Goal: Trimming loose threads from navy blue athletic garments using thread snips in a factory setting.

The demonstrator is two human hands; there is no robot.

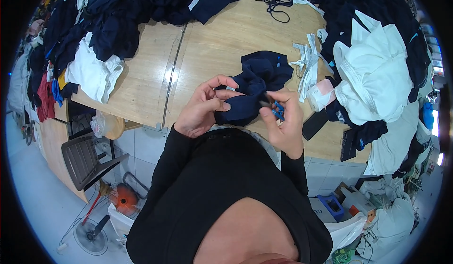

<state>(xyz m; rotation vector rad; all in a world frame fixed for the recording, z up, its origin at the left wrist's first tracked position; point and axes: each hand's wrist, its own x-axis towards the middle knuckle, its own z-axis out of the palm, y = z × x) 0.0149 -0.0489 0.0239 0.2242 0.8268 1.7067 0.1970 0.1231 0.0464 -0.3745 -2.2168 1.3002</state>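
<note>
A small navy blue garment [257, 77] lies bunched on the near part of the wooden table. My left hand [205, 106] is closed on its left side, thumb on top of the cloth. In my right hand [288, 122] are small thread snips with blue handles [278, 111]. Their dark blades point left and meet the cloth's right edge; whether they are cutting a thread is too small to tell. The garment's far end spreads flat beyond my hands and carries small light-blue marks.
White fabric strips [309, 61], a pinkish-white block [322, 94] and a dark phone-like slab [314, 125] lie right of my hands. White cloth [377, 70] is heaped farther right. Navy garments [113, 33] and a white one [94, 70] pile up left. Black cord [276, 0] lies at the back.
</note>
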